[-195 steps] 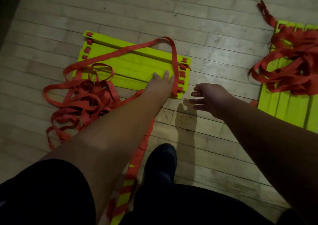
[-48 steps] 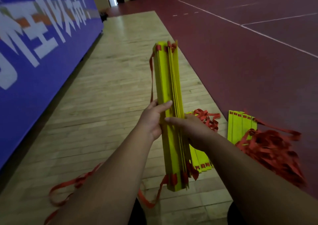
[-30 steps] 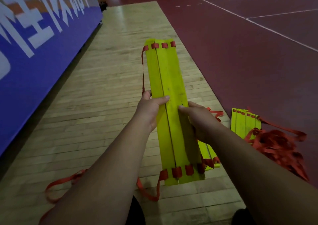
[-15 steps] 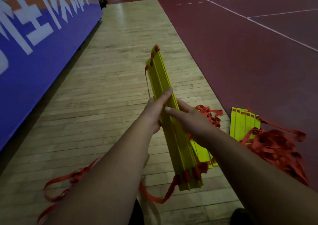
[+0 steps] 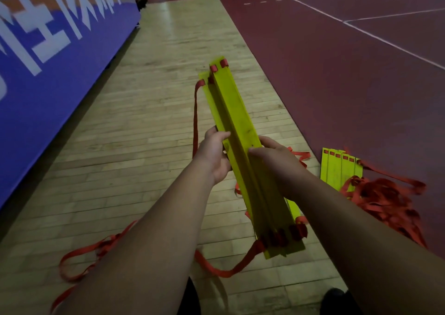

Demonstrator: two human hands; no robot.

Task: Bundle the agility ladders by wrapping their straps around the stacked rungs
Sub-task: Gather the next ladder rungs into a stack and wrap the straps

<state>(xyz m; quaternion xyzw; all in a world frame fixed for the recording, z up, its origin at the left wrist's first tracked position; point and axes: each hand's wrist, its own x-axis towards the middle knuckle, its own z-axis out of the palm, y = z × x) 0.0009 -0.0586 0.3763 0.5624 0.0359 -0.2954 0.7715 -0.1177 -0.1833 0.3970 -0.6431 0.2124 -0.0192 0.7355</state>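
Observation:
A stack of yellow ladder rungs [image 5: 237,117] is held in the air in front of me, its long axis pointing away. My left hand [image 5: 214,154] grips the stack's left side at mid-length. My right hand [image 5: 274,156] grips its right side, fingers curled over the top face. Red strap [image 5: 195,114] hangs from the far left end down past my left hand. More red strap [image 5: 226,270] loops from the near end and trails over the wooden floor to the left.
A second yellow ladder [image 5: 338,170] lies on the floor to the right under a tangle of red straps [image 5: 382,199]. Another ladder [image 5: 293,208] lies partly hidden under the held stack. A blue banner wall [image 5: 48,61] runs along the left. Dark red court floor [image 5: 349,73] lies right.
The stack has rolled in my hands from edge-up to showing part of its flat face. Both hands have shifted their hold at mid-length. The trailing strap swings below.

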